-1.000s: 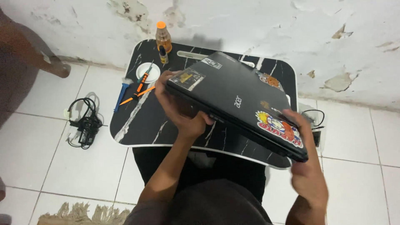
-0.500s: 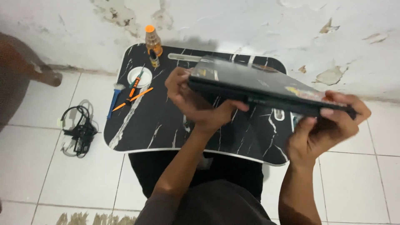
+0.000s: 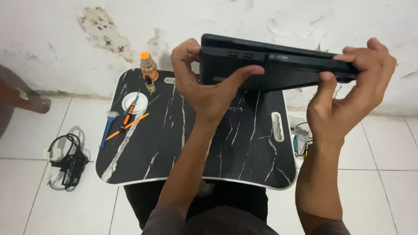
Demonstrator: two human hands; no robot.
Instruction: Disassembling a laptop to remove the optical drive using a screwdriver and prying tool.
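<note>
A closed black laptop [image 3: 278,65] is held up edge-on in front of me, above the small black marble-patterned table [image 3: 244,148]. My left hand [image 3: 209,91] grips its left end, thumb along the near edge and fingers curled over the top. My right hand [image 3: 348,95] grips its right end, thumb pressed against the underside. The laptop's side ports face me. It hides the far part of the table.
On the table's left stand an orange-capped bottle [image 3: 148,66], a white round dish [image 3: 133,102], a blue brush [image 3: 107,127] and orange-handled tools [image 3: 127,126]. A black charger with cables [image 3: 67,163] lies on the white tiled floor at left. More cables [image 3: 302,139] lie right of the table.
The laptop has been lifted from lying flat over the table and turned edge-on toward me. Both hands have risen with it, and my view has shifted.
</note>
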